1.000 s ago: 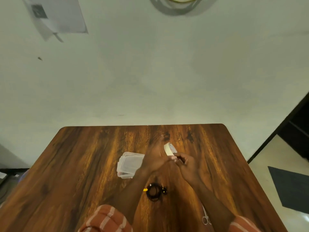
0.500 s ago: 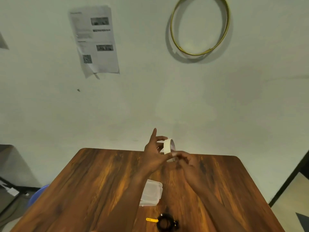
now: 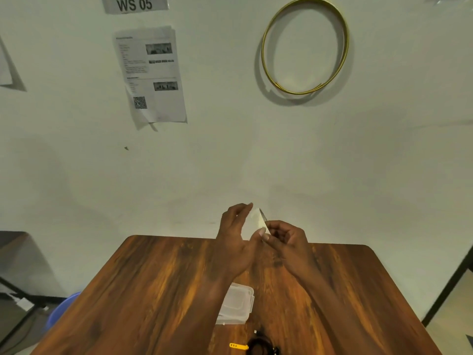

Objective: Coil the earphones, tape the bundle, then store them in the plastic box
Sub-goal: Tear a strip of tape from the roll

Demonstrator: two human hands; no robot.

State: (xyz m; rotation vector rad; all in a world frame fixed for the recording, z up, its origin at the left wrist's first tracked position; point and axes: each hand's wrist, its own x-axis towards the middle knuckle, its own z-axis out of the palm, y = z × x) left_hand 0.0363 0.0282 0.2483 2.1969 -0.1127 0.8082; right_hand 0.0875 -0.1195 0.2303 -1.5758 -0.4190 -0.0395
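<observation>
Both hands are raised above the far half of the wooden table (image 3: 153, 290). My left hand (image 3: 236, 239) grips a cream roll of tape (image 3: 257, 222), seen edge-on, between thumb and fingers. My right hand (image 3: 284, 242) pinches the roll's edge at its near side. Below my left forearm lies the clear plastic box (image 3: 236, 304), lid on, partly hidden by the arm. The black coiled earphones (image 3: 262, 348) rest at the bottom edge of the frame, with a yellow tag (image 3: 238, 345) to their left.
A pale wall stands behind the table, with a printed sheet (image 3: 151, 75), a "WS 05" sign (image 3: 134, 3) and a gold hoop (image 3: 304, 44). A blue tub (image 3: 61, 308) sits on the floor at the left. A dark doorway edge (image 3: 450, 285) runs at the right.
The view has tilted upward, so the table sits lower in frame. My hands have lifted with the tape roll, and the roll has turned edge-on.
</observation>
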